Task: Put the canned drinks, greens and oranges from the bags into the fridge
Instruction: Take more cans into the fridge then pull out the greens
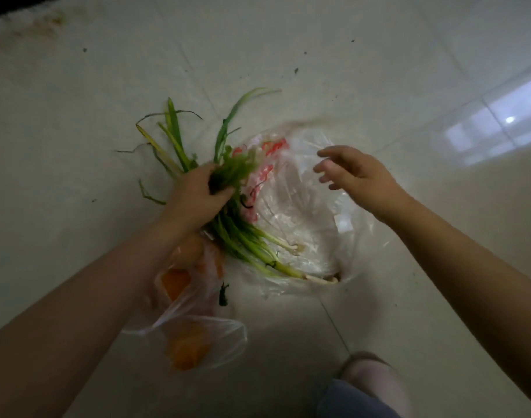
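My left hand (199, 194) grips a bunch of greens (243, 236) around its middle. The long leaves fan out beyond the hand to the upper left, and the white root ends lie over a clear plastic bag with red print (300, 218) on the floor. My right hand (353, 173) hovers over that bag's upper right edge with its fingers spread and nothing in it. Under my left forearm lies a second clear bag (198, 336) holding oranges (187, 346). No cans and no fridge are in view.
The bags rest on a pale tiled floor (379, 70) with dark specks of dirt. A small torn leaf (223, 295) lies between the bags. My foot in a pale slipper (370, 375) stands at the bottom right. Window light reflects at the right edge.
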`<state>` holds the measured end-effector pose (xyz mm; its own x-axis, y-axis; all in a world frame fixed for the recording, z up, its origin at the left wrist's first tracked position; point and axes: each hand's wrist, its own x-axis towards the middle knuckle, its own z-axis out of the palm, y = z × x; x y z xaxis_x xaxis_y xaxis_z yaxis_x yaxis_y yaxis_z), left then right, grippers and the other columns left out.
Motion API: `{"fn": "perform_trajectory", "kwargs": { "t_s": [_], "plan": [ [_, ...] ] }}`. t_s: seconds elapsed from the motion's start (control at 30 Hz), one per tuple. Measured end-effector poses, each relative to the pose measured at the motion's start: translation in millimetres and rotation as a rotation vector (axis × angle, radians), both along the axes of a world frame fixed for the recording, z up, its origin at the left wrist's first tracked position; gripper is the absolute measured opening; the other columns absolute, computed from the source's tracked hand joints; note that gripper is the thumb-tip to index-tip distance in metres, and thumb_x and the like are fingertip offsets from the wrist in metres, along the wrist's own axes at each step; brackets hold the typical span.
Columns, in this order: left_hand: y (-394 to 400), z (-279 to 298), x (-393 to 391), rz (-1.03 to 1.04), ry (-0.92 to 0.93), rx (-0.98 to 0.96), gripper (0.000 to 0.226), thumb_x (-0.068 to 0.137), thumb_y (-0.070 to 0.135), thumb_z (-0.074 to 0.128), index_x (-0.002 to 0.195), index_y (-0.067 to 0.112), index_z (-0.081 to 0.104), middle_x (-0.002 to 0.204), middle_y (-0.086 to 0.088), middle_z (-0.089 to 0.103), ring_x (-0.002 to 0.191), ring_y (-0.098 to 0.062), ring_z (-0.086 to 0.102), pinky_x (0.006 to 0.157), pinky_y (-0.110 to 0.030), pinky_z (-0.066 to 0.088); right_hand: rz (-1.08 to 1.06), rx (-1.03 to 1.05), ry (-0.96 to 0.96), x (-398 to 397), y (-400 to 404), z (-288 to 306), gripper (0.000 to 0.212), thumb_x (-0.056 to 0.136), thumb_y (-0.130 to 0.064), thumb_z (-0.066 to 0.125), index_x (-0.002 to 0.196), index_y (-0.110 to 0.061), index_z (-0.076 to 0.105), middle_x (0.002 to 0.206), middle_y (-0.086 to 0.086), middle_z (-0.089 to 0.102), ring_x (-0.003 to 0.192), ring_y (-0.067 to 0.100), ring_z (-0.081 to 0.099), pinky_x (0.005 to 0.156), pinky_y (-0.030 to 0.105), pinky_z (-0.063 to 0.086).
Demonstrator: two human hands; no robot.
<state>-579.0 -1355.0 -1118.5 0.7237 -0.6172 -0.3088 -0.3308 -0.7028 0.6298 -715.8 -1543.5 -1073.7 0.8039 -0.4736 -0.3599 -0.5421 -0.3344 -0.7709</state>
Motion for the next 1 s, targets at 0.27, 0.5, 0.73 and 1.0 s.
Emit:
{"fn": "perform_trajectory", "kwargs": {
  "t_s": [0.27, 0.5, 0.73, 1.0],
  "plan": [
    [-8, -2, 6, 0.382, 0.364, -0.119, 0.057, 0.085, 0.028, 0.066, 0.134, 0.007, 0.045, 0.133, -0.009, 0.053, 0.121, -0.023, 0.052, 0.091, -0.027, 0.043, 0.434, -0.204, 0.419, -34, 64, -60, 0.024, 0.090, -0.013, 0.051, 0.103, -0.001, 0.066, 0.108, 0.017, 0.067, 0.099, 0.030, 0.062, 0.079, 0.027, 0.042],
    [-6, -4, 1, 0.370, 0.312, -0.103, 0.073, 0.083, 0.023, 0.070, 0.140, 0.007, 0.027, 0.141, -0.010, 0.042, 0.128, -0.023, 0.044, 0.096, -0.026, 0.039, 0.778, -0.410, 0.815, -50, 86, -67, 0.033, 0.086, -0.021, 0.054, 0.118, -0.014, 0.054, 0.122, 0.008, 0.057, 0.116, 0.026, 0.054, 0.095, 0.037, 0.042],
    [-14, -1, -3, 0.061, 0.197, 0.061, 0.068, 0.087, 0.037, 0.062, 0.145, 0.013, 0.034, 0.145, -0.007, 0.044, 0.133, -0.023, 0.043, 0.104, -0.029, 0.037, 0.675, -0.623, 0.601, -49, 79, -62, 0.028, 0.089, -0.012, 0.044, 0.113, -0.010, 0.057, 0.117, 0.012, 0.058, 0.110, 0.029, 0.053, 0.093, 0.035, 0.040],
    [-17, 2, 0, 0.031, 0.192, 0.056, 0.062, 0.087, 0.039, 0.060, 0.138, 0.006, 0.044, 0.138, -0.011, 0.052, 0.127, -0.026, 0.049, 0.100, -0.031, 0.041, 0.775, -0.786, 0.461, -29, 41, -26, 0.032, 0.093, -0.013, 0.040, 0.125, -0.013, 0.044, 0.112, 0.010, 0.057, 0.098, 0.030, 0.059, 0.050, 0.025, 0.029]
  ]
}}
